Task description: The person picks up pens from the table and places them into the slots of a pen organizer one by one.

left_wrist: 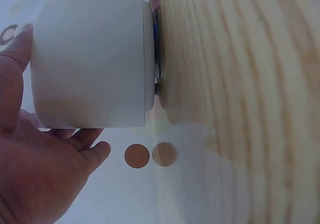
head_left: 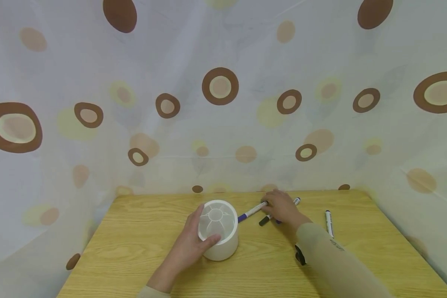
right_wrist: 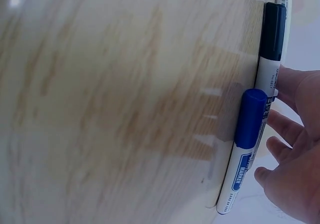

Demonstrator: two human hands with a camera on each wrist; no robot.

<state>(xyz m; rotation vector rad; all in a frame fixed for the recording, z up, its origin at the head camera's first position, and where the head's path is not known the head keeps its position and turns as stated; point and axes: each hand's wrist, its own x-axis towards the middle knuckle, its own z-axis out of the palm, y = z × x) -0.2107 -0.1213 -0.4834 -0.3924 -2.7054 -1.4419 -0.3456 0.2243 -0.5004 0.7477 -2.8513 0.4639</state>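
Note:
My left hand (head_left: 191,236) grips a white round pen holder (head_left: 223,248) by its side, thumb over the rim. Its open top shows a divided interior. In the left wrist view the holder's smooth wall (left_wrist: 90,58) stands close to the fingers. My right hand (head_left: 281,207) pinches the far end of a blue-capped whiteboard marker (head_left: 253,210), whose cap points toward the holder. Below that hand lie a black-capped marker (head_left: 263,220) and another blue-capped marker (right_wrist: 250,119), both partly covered in the head view. The right fingertips are partly hidden behind these markers in the right wrist view.
One more marker (head_left: 329,223) lies to the right, beyond the right forearm. A black object (head_left: 300,255), partly hidden by the sleeve, is near that forearm. The wooden table (head_left: 134,248) meets a dotted curtain (head_left: 223,136) at the back and sides.

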